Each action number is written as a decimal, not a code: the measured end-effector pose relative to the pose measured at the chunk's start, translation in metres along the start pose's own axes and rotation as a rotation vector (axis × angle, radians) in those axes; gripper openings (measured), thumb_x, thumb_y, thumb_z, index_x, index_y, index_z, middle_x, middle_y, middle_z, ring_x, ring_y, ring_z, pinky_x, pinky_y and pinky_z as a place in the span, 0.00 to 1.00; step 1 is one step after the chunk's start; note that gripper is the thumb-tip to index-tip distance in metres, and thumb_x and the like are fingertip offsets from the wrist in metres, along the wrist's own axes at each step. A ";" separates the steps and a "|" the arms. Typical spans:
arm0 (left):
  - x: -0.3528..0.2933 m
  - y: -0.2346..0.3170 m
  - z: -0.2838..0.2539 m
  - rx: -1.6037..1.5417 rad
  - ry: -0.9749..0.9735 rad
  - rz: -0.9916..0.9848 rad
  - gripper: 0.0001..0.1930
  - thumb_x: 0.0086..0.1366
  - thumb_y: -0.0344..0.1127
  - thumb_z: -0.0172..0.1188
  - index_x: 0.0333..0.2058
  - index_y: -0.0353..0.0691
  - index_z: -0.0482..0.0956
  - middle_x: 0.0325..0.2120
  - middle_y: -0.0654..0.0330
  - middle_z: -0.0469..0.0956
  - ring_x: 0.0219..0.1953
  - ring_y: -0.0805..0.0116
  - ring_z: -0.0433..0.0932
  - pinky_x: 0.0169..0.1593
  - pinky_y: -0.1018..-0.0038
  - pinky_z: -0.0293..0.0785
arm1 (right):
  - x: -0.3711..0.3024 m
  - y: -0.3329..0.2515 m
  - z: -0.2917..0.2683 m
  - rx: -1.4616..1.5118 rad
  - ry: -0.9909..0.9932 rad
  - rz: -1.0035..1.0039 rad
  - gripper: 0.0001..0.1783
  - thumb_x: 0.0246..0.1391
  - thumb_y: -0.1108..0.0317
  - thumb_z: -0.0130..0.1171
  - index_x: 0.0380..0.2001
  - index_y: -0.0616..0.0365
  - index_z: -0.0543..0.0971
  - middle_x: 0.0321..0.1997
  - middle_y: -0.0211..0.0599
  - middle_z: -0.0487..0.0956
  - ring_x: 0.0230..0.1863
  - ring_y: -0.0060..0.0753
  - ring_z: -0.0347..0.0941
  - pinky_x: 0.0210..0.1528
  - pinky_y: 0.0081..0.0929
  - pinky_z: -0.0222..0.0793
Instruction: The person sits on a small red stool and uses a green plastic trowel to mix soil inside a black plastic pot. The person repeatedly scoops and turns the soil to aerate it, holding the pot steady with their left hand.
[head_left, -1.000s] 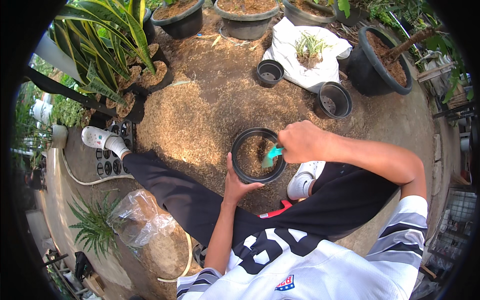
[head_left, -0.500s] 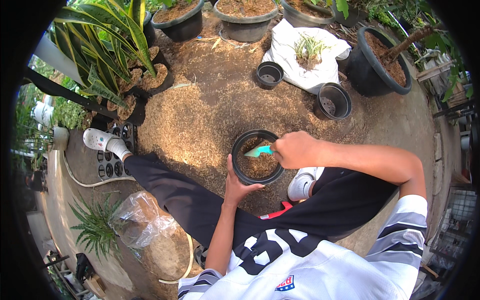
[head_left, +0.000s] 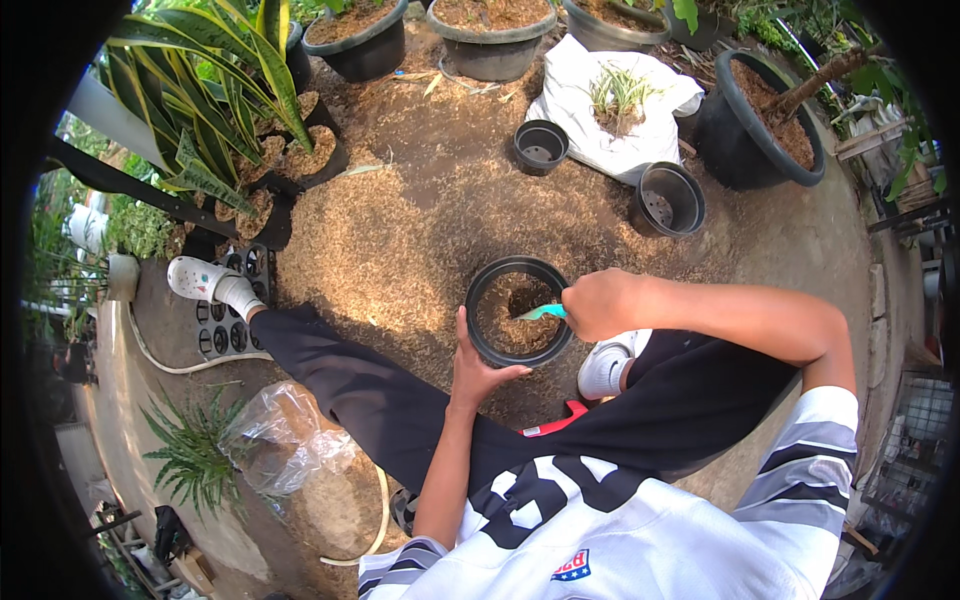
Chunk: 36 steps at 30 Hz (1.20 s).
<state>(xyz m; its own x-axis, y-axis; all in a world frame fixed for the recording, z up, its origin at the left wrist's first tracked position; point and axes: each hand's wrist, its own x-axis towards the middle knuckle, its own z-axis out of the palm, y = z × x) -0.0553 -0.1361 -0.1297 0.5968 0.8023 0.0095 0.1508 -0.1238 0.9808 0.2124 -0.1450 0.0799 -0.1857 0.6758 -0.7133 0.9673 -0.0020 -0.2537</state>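
The person's right hand (head_left: 602,303) is closed around the handle of a small turquoise trowel-like tool (head_left: 544,312), its blade inside a round black plastic pot (head_left: 518,264) partly filled with loose brown soil (head_left: 518,340). The pot is between the person's legs, above husk-strewn ground (head_left: 380,240). The left hand (head_left: 475,372) steadies its rim, thumb and fingers spread. The step in hand appears to be working the soil; a further stroke would call for firm left-hand support and a blade angled clear of the wall.
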 end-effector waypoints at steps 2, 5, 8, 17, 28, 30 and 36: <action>0.000 0.001 0.001 -0.017 -0.001 -0.008 0.81 0.37 0.53 0.89 0.78 0.47 0.32 0.68 0.37 0.67 0.66 0.45 0.74 0.68 0.53 0.74 | 0.002 0.007 -0.010 0.118 -0.003 -0.033 0.14 0.49 0.69 0.57 0.33 0.68 0.86 0.31 0.55 0.87 0.35 0.56 0.87 0.41 0.49 0.83; 0.001 -0.001 0.000 0.029 0.002 0.010 0.81 0.37 0.53 0.89 0.78 0.47 0.32 0.68 0.37 0.67 0.66 0.44 0.74 0.68 0.53 0.73 | -0.003 0.007 -0.020 0.226 0.123 -0.052 0.14 0.51 0.69 0.53 0.30 0.68 0.85 0.25 0.53 0.85 0.32 0.52 0.86 0.37 0.48 0.81; 0.001 0.000 0.001 0.015 -0.002 0.016 0.82 0.37 0.54 0.88 0.78 0.47 0.32 0.68 0.37 0.67 0.67 0.44 0.74 0.68 0.53 0.73 | -0.001 0.007 -0.006 0.112 0.185 -0.024 0.15 0.52 0.69 0.52 0.28 0.67 0.86 0.23 0.51 0.84 0.29 0.47 0.86 0.34 0.47 0.80; -0.001 -0.009 0.000 0.012 0.010 -0.005 0.82 0.34 0.55 0.89 0.78 0.44 0.34 0.71 0.36 0.62 0.70 0.43 0.70 0.71 0.53 0.69 | -0.022 0.001 -0.043 0.106 0.215 -0.107 0.16 0.61 0.60 0.60 0.43 0.61 0.88 0.29 0.50 0.86 0.37 0.54 0.85 0.41 0.49 0.79; 0.000 -0.004 -0.001 0.010 -0.005 -0.018 0.82 0.35 0.54 0.89 0.78 0.45 0.32 0.70 0.36 0.64 0.68 0.44 0.72 0.70 0.53 0.71 | -0.020 0.002 -0.030 -0.005 0.347 -0.283 0.20 0.51 0.67 0.64 0.48 0.59 0.86 0.32 0.50 0.85 0.40 0.55 0.84 0.42 0.50 0.80; -0.002 -0.006 -0.002 0.031 0.003 -0.016 0.82 0.36 0.53 0.89 0.78 0.46 0.32 0.69 0.36 0.64 0.68 0.44 0.72 0.69 0.53 0.71 | -0.024 -0.004 -0.040 -0.048 0.283 -0.214 0.20 0.52 0.67 0.64 0.49 0.58 0.86 0.34 0.51 0.86 0.42 0.54 0.84 0.44 0.50 0.80; 0.004 -0.002 0.001 0.005 -0.007 0.065 0.82 0.36 0.53 0.89 0.78 0.47 0.32 0.69 0.37 0.65 0.67 0.44 0.74 0.68 0.53 0.73 | -0.008 0.011 -0.013 0.107 0.179 -0.130 0.22 0.51 0.66 0.64 0.51 0.57 0.86 0.36 0.54 0.87 0.44 0.55 0.85 0.48 0.49 0.80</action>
<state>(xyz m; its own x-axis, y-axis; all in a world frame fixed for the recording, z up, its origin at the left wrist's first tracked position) -0.0525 -0.1329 -0.1317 0.6112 0.7883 0.0714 0.1160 -0.1784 0.9771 0.2269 -0.1407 0.0918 -0.2642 0.7955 -0.5454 0.9118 0.0218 -0.4100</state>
